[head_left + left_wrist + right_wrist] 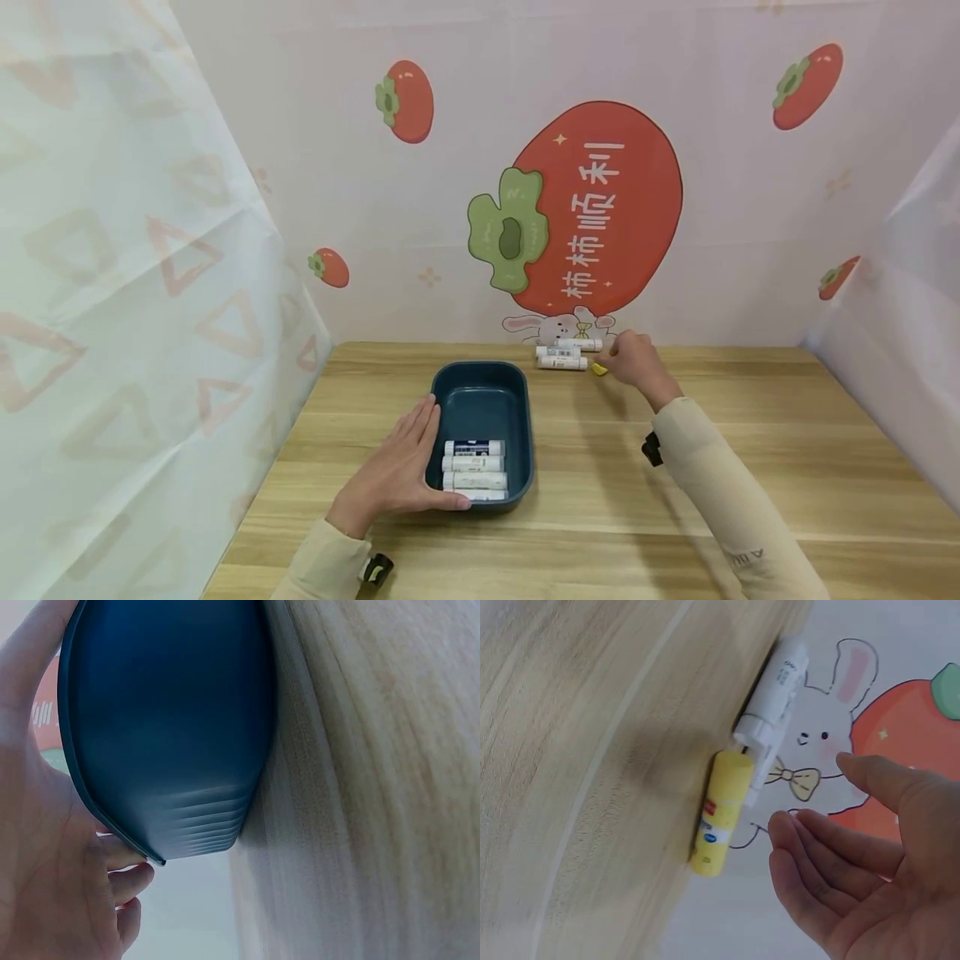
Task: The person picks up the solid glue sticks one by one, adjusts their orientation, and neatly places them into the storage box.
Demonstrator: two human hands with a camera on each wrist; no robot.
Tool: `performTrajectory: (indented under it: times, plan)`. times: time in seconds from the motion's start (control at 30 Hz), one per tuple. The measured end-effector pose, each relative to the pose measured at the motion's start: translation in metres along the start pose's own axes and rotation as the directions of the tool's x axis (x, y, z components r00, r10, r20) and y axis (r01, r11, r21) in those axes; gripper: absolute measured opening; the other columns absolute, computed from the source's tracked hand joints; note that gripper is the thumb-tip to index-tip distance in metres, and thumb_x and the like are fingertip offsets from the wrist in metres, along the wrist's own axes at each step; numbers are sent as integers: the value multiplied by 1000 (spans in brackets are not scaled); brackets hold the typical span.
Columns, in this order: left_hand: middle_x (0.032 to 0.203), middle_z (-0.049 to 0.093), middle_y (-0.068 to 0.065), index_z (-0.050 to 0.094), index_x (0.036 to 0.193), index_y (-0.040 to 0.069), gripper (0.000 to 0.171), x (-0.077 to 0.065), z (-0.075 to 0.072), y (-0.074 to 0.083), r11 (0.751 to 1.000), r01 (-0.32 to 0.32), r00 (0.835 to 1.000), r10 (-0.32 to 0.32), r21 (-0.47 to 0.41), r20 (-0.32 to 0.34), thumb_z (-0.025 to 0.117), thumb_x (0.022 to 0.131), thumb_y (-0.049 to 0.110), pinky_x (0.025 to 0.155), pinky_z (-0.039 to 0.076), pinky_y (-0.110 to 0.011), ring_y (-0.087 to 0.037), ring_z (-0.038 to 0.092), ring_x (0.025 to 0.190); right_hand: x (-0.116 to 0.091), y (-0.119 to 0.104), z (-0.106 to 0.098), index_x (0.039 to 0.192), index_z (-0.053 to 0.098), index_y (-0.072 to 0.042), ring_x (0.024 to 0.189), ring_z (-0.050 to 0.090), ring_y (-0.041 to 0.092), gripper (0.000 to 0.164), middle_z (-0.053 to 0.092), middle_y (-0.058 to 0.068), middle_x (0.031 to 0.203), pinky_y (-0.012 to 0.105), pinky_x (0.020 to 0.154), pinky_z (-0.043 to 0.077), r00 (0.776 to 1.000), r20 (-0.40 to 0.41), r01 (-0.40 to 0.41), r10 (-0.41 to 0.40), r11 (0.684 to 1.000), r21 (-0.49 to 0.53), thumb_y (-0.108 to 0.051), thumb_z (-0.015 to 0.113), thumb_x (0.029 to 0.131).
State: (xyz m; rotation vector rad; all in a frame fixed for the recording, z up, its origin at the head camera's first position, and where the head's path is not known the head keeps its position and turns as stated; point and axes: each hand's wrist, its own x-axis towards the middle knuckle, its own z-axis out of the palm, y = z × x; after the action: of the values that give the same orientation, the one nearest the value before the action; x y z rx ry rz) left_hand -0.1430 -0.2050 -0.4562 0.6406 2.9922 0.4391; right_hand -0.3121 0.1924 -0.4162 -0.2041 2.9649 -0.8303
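A pale backdrop (337, 167) rises behind the wood-grained counter (840, 475). Its biggest print is a red-orange persimmon (641, 208) with a green leafy cap (510, 233) and a column of white Chinese characters (592, 217). Below sits a white cartoon rabbit (551, 325) (pink inner ears, yellow bow) – right by the counter's back edge. Smaller persimmons (411, 102) are scattered around the big one. Along the left hangs a creased white sheet (150, 292) – faint red and beige triangles all over; another pale sheet (911, 333) closes the right.

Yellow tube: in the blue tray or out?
Out: the head view shows the yellow tube by the white tubes and right hand, beyond the blue tray.
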Motion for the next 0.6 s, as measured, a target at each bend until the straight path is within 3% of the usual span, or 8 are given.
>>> performTrajectory:
  times: [0.2,0.3,0.4,0.6]
  plan:
    - [178,5,-21,11,168,-2,143,0,0,0,1000,2,1000,-2,-3,11,68,73,89,134,20,-58,-36,11,167,12,3,5,74,59,-4,55,45,15,37,43,0,61,27,52,40,992,20,-128,128,992,13,-26,73,101]
    - [178,5,-21,10,168,-2,143,-1,-1,0,1000,4,1000,-4,-7,16,68,74,89,134,19,-58,-36,10,167,16,5,10,87,64,1,57,50,17,32,48,4,66,27,52,42,989,35,-147,146,989,14,-26,71,103]
    - [178,5,-20,9,168,-1,144,-1,-1,-1,1000,12,1000,-11,-4,16,67,73,90,134,19,-57,-35,9,167,19,6,17,85,65,1,56,51,18,32,49,5,66,28,51,42,989,24,-146,146,989,-1,-24,68,104]
    - [178,6,-20,12,168,-3,143,-2,-1,0,1000,7,1000,-7,-6,6,68,73,90,133,21,-58,-35,11,167,22,6,30,67,53,-7,62,51,21,41,48,5,65,31,54,42,984,-85,-165,158,984,-72,-22,68,102]
